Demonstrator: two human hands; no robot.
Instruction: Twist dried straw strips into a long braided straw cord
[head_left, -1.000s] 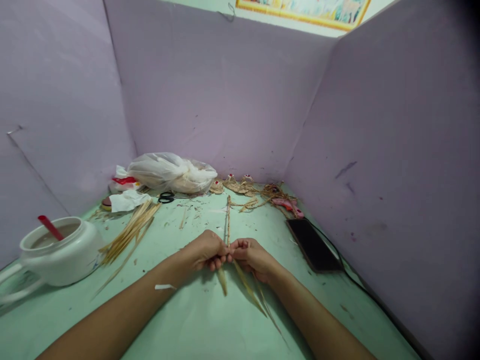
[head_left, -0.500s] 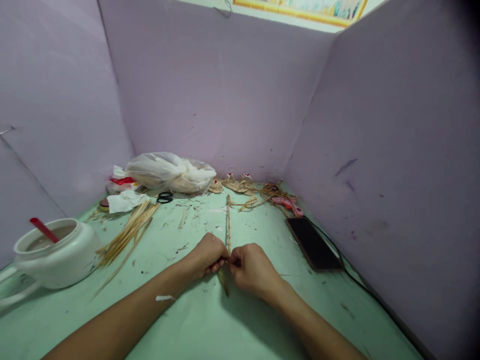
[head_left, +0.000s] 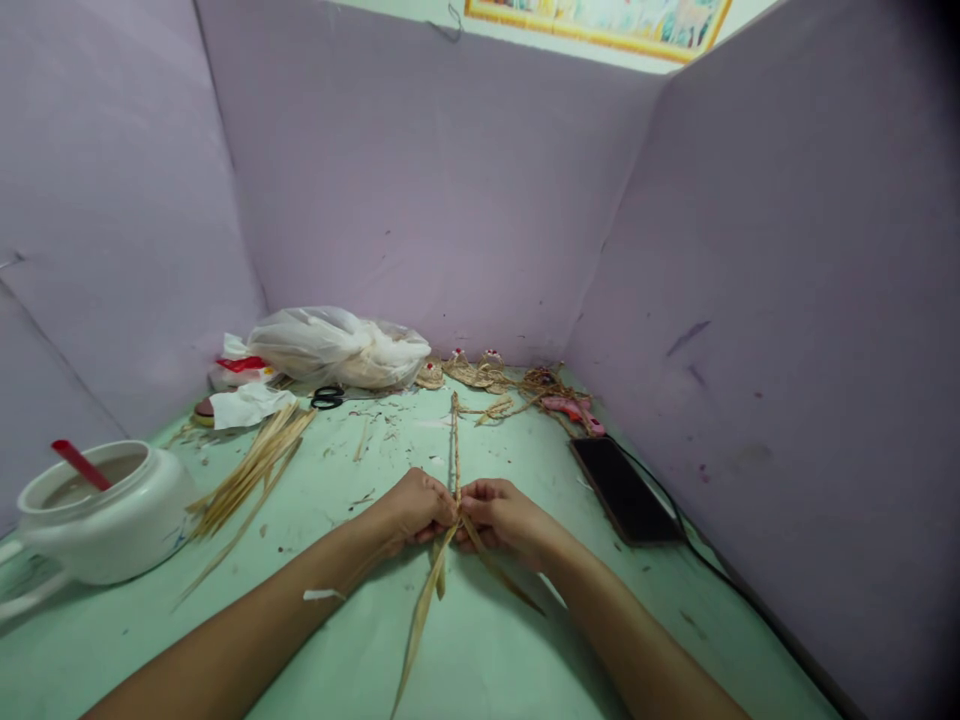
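A thin braid of dried straw (head_left: pixel 455 440) runs away from me along the green table, and its loose strips (head_left: pixel 421 610) fan out toward me. My left hand (head_left: pixel 420 508) is closed on the near end of the braid from the left. From the right, my right hand (head_left: pixel 501 515) pinches the strips at the same spot, its fingertips almost touching the left ones. One strip slants down to the right beneath the right hand. How the strips cross between the fingers is hidden.
At left stand a white pot (head_left: pixel 112 520) with a red stick and a bundle of straw strips (head_left: pixel 251 465). Black scissors (head_left: pixel 328 398), a plastic bag (head_left: pixel 337 345) and woven pieces (head_left: pixel 472 372) lie at the back. A phone (head_left: pixel 626 490) and cable are at right.
The loose strips have come into view, spread toward me and to the right below the hands. My right hand's fingers have opened out somewhat from a tighter curl.
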